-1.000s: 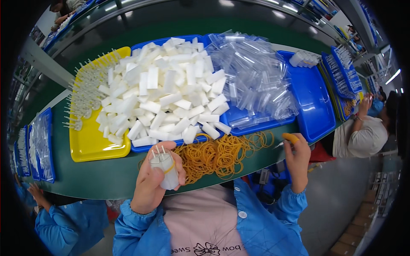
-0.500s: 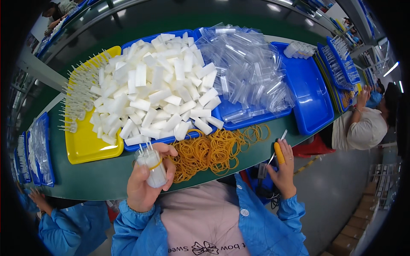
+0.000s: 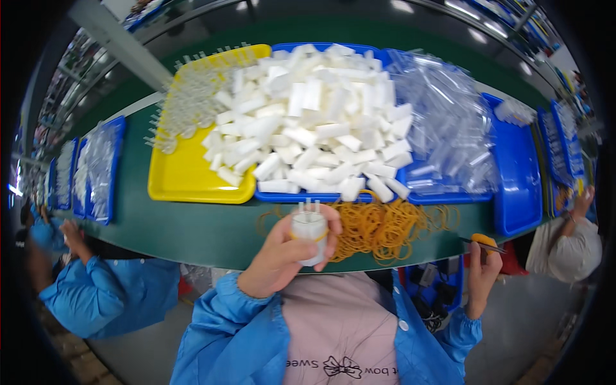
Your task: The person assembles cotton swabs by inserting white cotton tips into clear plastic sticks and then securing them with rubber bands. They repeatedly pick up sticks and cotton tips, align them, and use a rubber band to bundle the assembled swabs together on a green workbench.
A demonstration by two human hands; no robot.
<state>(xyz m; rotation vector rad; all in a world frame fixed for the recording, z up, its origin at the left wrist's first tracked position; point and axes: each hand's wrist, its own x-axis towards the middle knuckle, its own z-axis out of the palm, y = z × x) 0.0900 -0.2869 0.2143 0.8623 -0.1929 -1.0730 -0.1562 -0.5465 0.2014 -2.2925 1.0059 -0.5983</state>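
My left hand [image 3: 276, 256] is closed round a short bundle of clear plastic tubes with white filling [image 3: 309, 228]. Thin pale stems stick up from its top, and an orange rubber band circles it. It stands nearly upright just over the table's near edge. Beyond and to its right lies a loose heap of orange rubber bands [image 3: 378, 228]. Out to the right, my right hand [image 3: 482, 276] has its fingers curled on a slim metal tool [image 3: 493, 247]; its exact kind is blurred. A yellow finger cot [image 3: 482, 239] covers one fingertip.
White foam blocks [image 3: 314, 128] overflow a blue tray. A yellow tray [image 3: 199, 183] with stemmed clear parts stands left, clear plastic sleeves [image 3: 443, 128] and another blue tray [image 3: 516, 186] right. Co-workers sit on both sides, a blue sleeve [image 3: 96, 295] at left.
The whole scene has shifted right in the picture as the view turned. My right hand's outstretched fingers have curled in, and the slim tool has swung round. My left hand still holds the bundle, now more upright.
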